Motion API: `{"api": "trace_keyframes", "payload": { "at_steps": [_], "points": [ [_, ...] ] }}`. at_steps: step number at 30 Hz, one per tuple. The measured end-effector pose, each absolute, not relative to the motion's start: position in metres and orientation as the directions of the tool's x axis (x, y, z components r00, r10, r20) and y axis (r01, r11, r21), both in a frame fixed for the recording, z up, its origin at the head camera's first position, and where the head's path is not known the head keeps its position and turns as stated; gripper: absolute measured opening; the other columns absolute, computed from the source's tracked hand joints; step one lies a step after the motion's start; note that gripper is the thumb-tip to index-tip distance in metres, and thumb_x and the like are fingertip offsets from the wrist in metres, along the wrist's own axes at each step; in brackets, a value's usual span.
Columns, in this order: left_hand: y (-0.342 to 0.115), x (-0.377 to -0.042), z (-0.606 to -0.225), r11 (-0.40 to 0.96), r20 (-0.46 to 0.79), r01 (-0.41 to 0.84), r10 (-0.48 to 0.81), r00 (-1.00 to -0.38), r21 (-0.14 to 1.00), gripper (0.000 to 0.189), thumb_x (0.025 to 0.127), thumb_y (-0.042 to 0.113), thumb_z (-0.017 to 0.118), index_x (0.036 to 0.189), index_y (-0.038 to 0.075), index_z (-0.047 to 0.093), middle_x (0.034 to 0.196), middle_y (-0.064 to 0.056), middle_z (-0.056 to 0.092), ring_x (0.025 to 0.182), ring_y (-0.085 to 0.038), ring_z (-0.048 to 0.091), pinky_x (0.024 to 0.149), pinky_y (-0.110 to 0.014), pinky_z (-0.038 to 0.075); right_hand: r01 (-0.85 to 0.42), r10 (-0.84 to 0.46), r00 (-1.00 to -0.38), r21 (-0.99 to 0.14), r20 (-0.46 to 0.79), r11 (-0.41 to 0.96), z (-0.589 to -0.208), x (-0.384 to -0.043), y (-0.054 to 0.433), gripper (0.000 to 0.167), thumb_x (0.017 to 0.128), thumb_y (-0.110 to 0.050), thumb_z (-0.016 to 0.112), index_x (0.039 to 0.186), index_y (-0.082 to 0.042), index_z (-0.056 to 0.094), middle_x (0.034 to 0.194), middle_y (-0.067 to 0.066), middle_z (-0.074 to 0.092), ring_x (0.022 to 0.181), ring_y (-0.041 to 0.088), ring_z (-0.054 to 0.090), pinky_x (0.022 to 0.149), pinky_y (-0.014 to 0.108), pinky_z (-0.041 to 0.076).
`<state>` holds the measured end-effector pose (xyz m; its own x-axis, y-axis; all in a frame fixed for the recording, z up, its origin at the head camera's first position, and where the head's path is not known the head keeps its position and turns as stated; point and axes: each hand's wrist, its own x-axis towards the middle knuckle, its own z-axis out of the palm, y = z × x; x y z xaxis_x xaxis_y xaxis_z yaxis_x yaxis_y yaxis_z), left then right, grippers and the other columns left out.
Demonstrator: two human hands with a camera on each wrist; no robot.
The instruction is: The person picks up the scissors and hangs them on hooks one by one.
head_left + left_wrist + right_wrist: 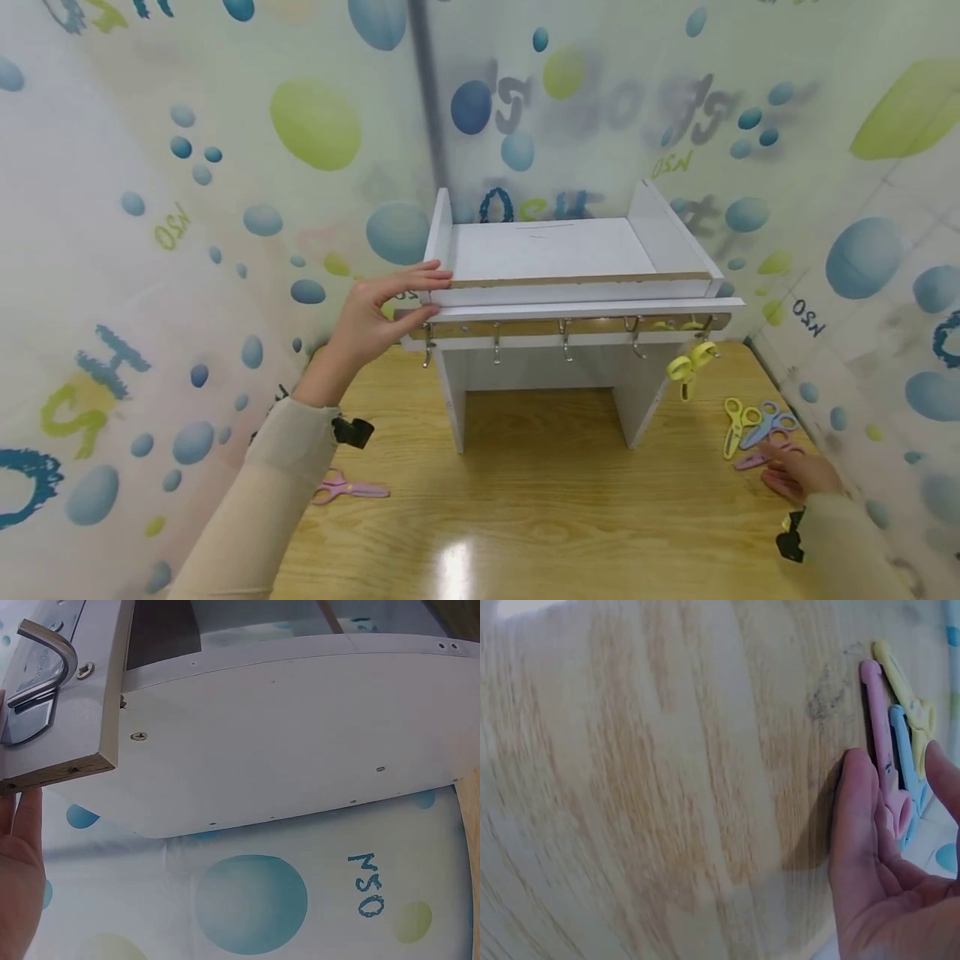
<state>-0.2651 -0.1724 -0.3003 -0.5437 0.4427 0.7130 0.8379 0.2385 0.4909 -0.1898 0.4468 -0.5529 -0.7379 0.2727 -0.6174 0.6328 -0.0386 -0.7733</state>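
A white shelf (555, 293) stands on the table, with a metal hook rail (525, 327) along its front. My left hand (375, 312) holds the shelf's left end, fingers over the upper board and thumb at the front ledge. Yellow scissors (692, 367) hang from the rightmost hook. My right hand (806, 468) is low at the right, beside pink scissors (877, 712), with thumb and fingers spread apart. Blue scissors (768, 422) and another yellow pair (735, 429) lie close by. The hand partly covers the pink pair; whether it touches them, I cannot tell.
More pink scissors (351, 487) lie on the wooden table (525, 508), left of the shelf. Patterned walls (315, 125) enclose the table at the back and sides. Several hooks jut forward beneath the shelf's front ledge.
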Motion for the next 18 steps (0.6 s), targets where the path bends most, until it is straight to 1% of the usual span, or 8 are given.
{"api": "trace_keyframes", "payload": {
  "at_steps": [2, 4, 8, 9, 11, 14, 15, 18],
  "points": [
    [-0.1741, -0.2647, -0.3002, 0.238, 0.718, 0.840, 0.438, -0.541, 0.488, 0.034, 0.081, -0.010, 0.075, 0.113, 0.000, 0.073, 0.118, -0.018, 0.072, 0.130, -0.022, 0.060, 0.111, -0.026, 0.045, 0.636, 0.276, -0.745, -0.771, -0.608, 0.018, -0.5530, -0.1923, 0.4451, 0.050, 0.094, -0.031, 0.067, 0.111, 0.013, 0.051, 0.067, -0.004, 0.066, 0.063, 0.008, 0.068, 0.067, 0.025, 0.062],
    [-0.1754, -0.2643, -0.3002, 0.233, 0.723, 0.842, 0.434, -0.537, 0.486, 0.034, 0.080, -0.011, 0.075, 0.113, 0.000, 0.073, 0.117, -0.019, 0.072, 0.130, -0.019, 0.060, 0.111, -0.025, 0.046, 0.644, 0.305, -0.738, -0.763, -0.602, 0.053, -0.5541, -0.1947, 0.4438, 0.045, 0.092, -0.032, 0.069, 0.104, 0.009, 0.055, 0.065, -0.004, 0.066, 0.061, 0.008, 0.068, 0.065, 0.025, 0.062],
    [-0.1770, -0.2638, -0.3010, 0.228, 0.722, 0.840, 0.433, -0.540, 0.491, 0.034, 0.081, -0.011, 0.075, 0.113, 0.000, 0.073, 0.118, -0.020, 0.072, 0.130, -0.016, 0.060, 0.111, -0.025, 0.046, 0.662, 0.335, -0.737, -0.728, -0.587, 0.179, -0.5575, -0.1972, 0.4440, 0.028, 0.089, -0.031, 0.069, 0.079, -0.005, 0.064, 0.058, -0.004, 0.066, 0.055, 0.006, 0.067, 0.058, 0.022, 0.059],
    [-0.1770, -0.2635, -0.3012, 0.226, 0.721, 0.840, 0.433, -0.541, 0.494, 0.034, 0.081, -0.011, 0.075, 0.113, 0.000, 0.073, 0.118, -0.020, 0.072, 0.130, -0.018, 0.060, 0.111, -0.026, 0.045, 0.664, 0.337, -0.740, -0.713, -0.582, 0.224, -0.5584, -0.1973, 0.4443, 0.028, 0.089, -0.030, 0.069, 0.073, -0.008, 0.064, 0.056, -0.004, 0.065, 0.053, 0.005, 0.066, 0.056, 0.021, 0.058],
    [-0.1772, -0.2633, -0.3019, 0.223, 0.717, 0.837, 0.436, -0.543, 0.499, 0.033, 0.081, -0.011, 0.074, 0.113, -0.001, 0.073, 0.119, -0.020, 0.072, 0.130, -0.024, 0.060, 0.112, -0.027, 0.045, 0.660, 0.334, -0.749, -0.691, -0.572, 0.295, -0.5595, -0.1970, 0.4448, 0.030, 0.089, -0.029, 0.067, 0.066, -0.011, 0.066, 0.054, -0.005, 0.065, 0.050, 0.004, 0.064, 0.053, 0.020, 0.056],
    [-0.1772, -0.2625, -0.3021, 0.219, 0.716, 0.837, 0.439, -0.543, 0.501, 0.034, 0.081, -0.011, 0.074, 0.113, -0.001, 0.073, 0.119, -0.020, 0.072, 0.129, -0.031, 0.060, 0.113, -0.027, 0.044, 0.650, 0.326, -0.760, -0.673, -0.563, 0.354, -0.5609, -0.1963, 0.4449, 0.033, 0.090, -0.027, 0.065, 0.064, -0.008, 0.068, 0.052, -0.005, 0.065, 0.048, 0.004, 0.064, 0.051, 0.019, 0.055],
    [-0.1771, -0.2623, -0.3021, 0.225, 0.715, 0.837, 0.439, -0.544, 0.498, 0.034, 0.081, -0.011, 0.074, 0.113, 0.000, 0.073, 0.119, -0.019, 0.072, 0.129, -0.031, 0.060, 0.113, -0.026, 0.044, 0.644, 0.322, -0.764, -0.682, -0.558, 0.346, -0.5610, -0.1962, 0.4452, 0.032, 0.090, -0.025, 0.065, 0.064, -0.007, 0.068, 0.052, -0.005, 0.065, 0.048, 0.004, 0.064, 0.051, 0.019, 0.055],
    [-0.1773, -0.2619, -0.3019, 0.247, 0.713, 0.836, 0.438, -0.548, 0.491, 0.035, 0.082, -0.009, 0.075, 0.114, 0.001, 0.073, 0.121, -0.017, 0.072, 0.131, -0.025, 0.059, 0.113, -0.025, 0.044, 0.625, 0.310, -0.779, -0.709, -0.545, 0.326, -0.5603, -0.1951, 0.4461, 0.028, 0.090, -0.021, 0.066, 0.065, -0.008, 0.068, 0.052, -0.005, 0.066, 0.049, 0.004, 0.065, 0.052, 0.019, 0.056]
  ]
}}
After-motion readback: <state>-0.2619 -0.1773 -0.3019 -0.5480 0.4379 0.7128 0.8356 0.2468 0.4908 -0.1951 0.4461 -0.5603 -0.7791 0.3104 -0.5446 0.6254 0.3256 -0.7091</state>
